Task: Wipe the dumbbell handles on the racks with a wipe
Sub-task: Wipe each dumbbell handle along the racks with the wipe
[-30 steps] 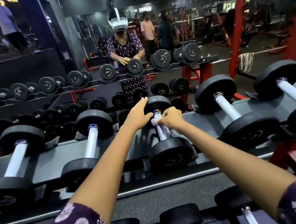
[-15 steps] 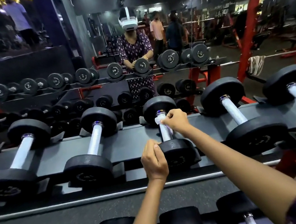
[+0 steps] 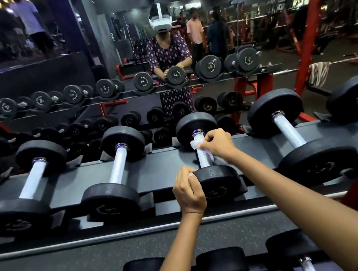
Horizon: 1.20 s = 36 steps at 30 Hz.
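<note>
two dumbbell racks point(image 3: 158, 162) face a wall mirror point(image 3: 227, 34).

Open rack shelf point(image 3: 161, 161) is left at 9 and 3 o'clock of the middle dumbbell handle point(image 3: 202, 158), between it and the neighbouring handles point(image 3: 120, 163) point(image 3: 290, 131). Passage at 12 and 6 o'clock is blocked by its black heads point(image 3: 196, 127) point(image 3: 219, 182). The 3 o'clock gap is crossed by the right hand point(image 3: 218, 144), the 7 o'clock corner taken by the left hand point(image 3: 189, 192).
</note>
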### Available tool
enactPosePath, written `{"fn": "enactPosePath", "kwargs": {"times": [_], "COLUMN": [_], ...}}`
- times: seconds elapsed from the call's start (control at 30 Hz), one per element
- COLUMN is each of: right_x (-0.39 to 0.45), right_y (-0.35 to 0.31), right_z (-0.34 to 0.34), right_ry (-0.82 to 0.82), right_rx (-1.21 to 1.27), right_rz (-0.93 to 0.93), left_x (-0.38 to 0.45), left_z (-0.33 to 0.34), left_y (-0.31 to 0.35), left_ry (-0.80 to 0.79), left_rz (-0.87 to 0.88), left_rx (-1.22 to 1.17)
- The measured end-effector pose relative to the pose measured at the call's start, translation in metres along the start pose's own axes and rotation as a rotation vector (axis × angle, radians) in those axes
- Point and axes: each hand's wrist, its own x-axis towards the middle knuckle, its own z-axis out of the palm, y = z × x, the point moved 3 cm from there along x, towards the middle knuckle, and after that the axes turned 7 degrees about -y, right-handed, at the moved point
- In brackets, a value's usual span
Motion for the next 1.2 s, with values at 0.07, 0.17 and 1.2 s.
{"fn": "enactPosePath", "kwargs": {"times": [0.07, 0.17, 1.2], "right_x": [-0.007, -0.009, -0.018], "right_y": [0.005, 0.001, 0.012], "right_z": [0.001, -0.002, -0.017], "right_ry": [-0.069, -0.123, -0.539], "right_rx": [-0.044, -0.052, -0.136], "right_rz": [-0.002, 0.026, -0.336], "left_x": [0.0, 0.001, -0.002], "left_z": [0.0, -0.001, -0.001], "left_y": [0.0, 0.0, 0.003], "left_ry": [-0.002, 0.002, 0.057], "left_rz": [0.003, 0.001, 0.009], "left_rx": [0.006, 0.009, 0.108]}}
